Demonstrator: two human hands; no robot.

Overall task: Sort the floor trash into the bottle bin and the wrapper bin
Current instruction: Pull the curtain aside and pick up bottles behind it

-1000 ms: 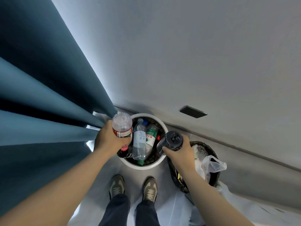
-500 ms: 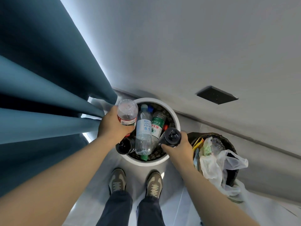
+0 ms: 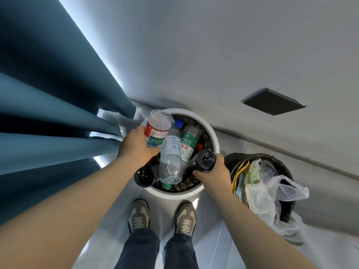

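Observation:
My left hand [image 3: 136, 148] grips a clear bottle with a red and green label [image 3: 157, 129], bottom up, over the left rim of the white bottle bin [image 3: 211, 133]. My right hand [image 3: 213, 171] grips a dark bottle [image 3: 204, 161] over the bin's right side. Inside the bin lie a clear blue-lettered bottle [image 3: 171, 158], a green-labelled bottle [image 3: 189, 144] and a dark bottle [image 3: 145, 174] at the front left. To the right stands the black wrapper bin [image 3: 287, 171] holding coloured wrappers [image 3: 240, 171] and a clear plastic bag [image 3: 272, 193].
A blue curtain [image 3: 58, 113] hangs at the left, close to the white bin. A grey wall with a dark socket plate [image 3: 274, 101] runs behind both bins. My two shoes [image 3: 161, 216] stand just in front of the white bin.
The view has moved closer to the bins. Both hands have shifted further over the white bin, each still holding its bottle; the left bottle has tilted further.

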